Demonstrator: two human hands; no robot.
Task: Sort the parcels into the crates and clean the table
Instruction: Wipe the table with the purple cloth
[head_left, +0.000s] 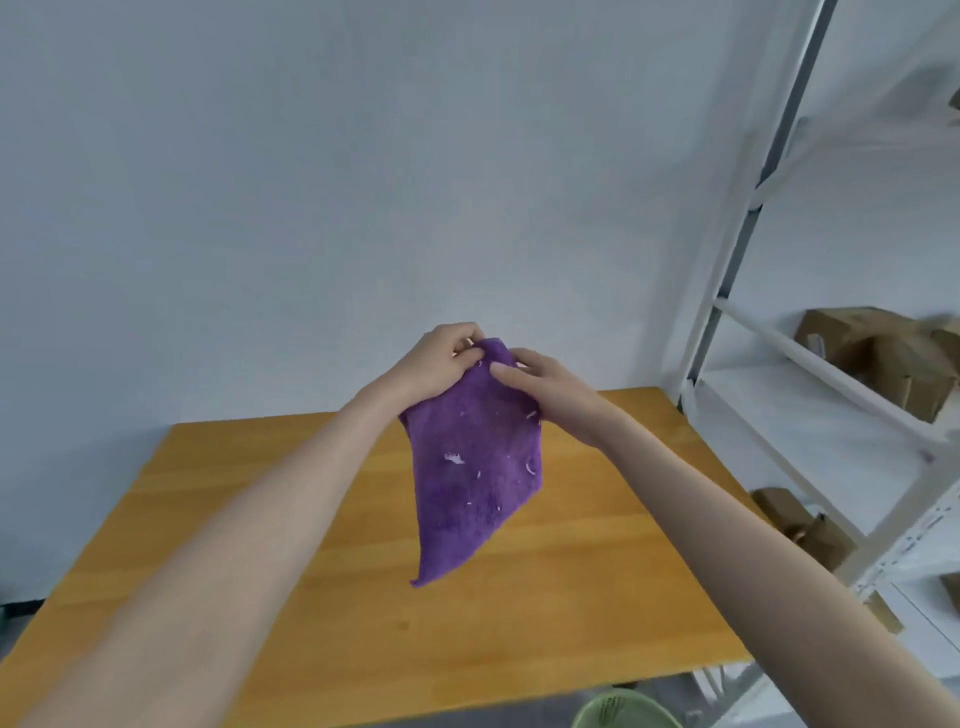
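Both hands are raised in front of the person, above the wooden table (249, 525), and share one purple cloth (478, 467). The left hand (441, 358) has its fingers curled tight and pinches the cloth's topmost corner between thumb and fingertips. The right hand (548, 395) is just beside it, almost touching. Its thumb is laid flat across the front of the cloth near the upper edge, and its fingers are tucked behind the fabric, so it grips the cloth too.

The cloth hangs free in the air from these two holds and does not touch the surface. It drapes down in a rough diamond shape, with the upper part in front of the table's far edge and the lowest point dangling over the middle of the surface. White flecks cling to its pile (lint or crumbs, I cannot tell which).

Past the table's right edge stands a white metal shelf rack (727, 291), set close to the far right corner. Brown cardboard parcels (878, 353) sit on one of its shelves, and a lower parcel (805, 525) rests on the shelf beneath. Beyond the near edge, at the bottom of the view, the rim of a pale green tub (623, 712) shows. A plain white wall (311, 156) rises behind the far edge.
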